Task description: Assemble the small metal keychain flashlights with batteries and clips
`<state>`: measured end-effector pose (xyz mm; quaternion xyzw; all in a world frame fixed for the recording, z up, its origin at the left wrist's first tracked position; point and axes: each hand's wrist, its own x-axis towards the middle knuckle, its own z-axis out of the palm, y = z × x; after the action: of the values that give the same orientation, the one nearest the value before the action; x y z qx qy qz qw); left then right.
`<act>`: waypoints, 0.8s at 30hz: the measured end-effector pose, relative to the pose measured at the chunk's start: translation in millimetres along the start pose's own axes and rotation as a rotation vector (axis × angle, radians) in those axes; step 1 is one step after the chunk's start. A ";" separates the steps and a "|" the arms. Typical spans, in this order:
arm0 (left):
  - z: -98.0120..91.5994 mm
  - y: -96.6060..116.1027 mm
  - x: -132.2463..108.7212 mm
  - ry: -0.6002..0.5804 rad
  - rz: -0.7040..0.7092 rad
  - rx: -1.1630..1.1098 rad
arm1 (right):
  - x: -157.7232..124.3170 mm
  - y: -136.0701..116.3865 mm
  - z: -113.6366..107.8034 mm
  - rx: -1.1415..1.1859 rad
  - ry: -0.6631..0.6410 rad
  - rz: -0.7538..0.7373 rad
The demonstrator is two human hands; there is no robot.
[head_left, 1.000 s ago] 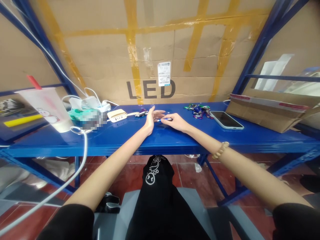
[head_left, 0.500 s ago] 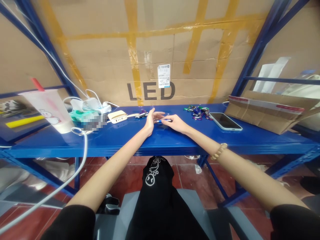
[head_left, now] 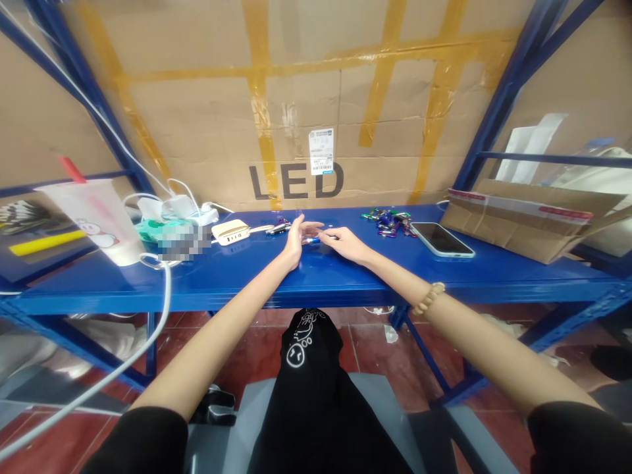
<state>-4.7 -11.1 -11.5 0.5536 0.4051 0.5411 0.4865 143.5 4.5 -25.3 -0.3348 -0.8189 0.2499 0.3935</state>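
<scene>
My left hand (head_left: 299,240) rests upright on the blue steel shelf (head_left: 207,283), fingers spread. A small blue-and-silver item (head_left: 311,241), too small to name exactly, lies just below those fingers. Whether my left hand grips it, I cannot tell. My right hand (head_left: 345,243) sits to its right, fingertips curled close to the item and nothing visible between them. A small silver metal piece (head_left: 279,228) lies left of my left hand. A heap of colored metal carabiner keychains (head_left: 385,224) lies to the right of my right hand.
A smartphone (head_left: 441,239) lies right of the keychains, and a flattened cardboard box (head_left: 518,224) sits beyond it. On the left are a cream charger (head_left: 230,232), a white power strip (head_left: 197,214), a plastic cup (head_left: 93,220) and a white cable (head_left: 165,296). Taped cardboard (head_left: 296,99) stands behind.
My right hand has drawn slightly to the right, and its fingers no longer cover the blue-and-silver item. The item now shows nearer my left fingers. The view has shifted slightly.
</scene>
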 end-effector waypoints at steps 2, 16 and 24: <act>0.0 0.1 0.0 -0.002 -0.001 0.002 | -0.4 -1.4 0.0 0.005 0.002 -0.002; -0.9 1.4 0.0 -0.017 -0.022 0.020 | -3.3 -5.6 2.0 0.028 0.007 0.011; -0.5 0.9 0.4 -0.006 -0.015 0.003 | -2.3 -6.6 0.8 -0.004 0.001 -0.010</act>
<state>-5.3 -10.8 -10.6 0.5531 0.4086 0.5351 0.4908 141.6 -1.6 -22.4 -0.3319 -0.8207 0.2460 0.3946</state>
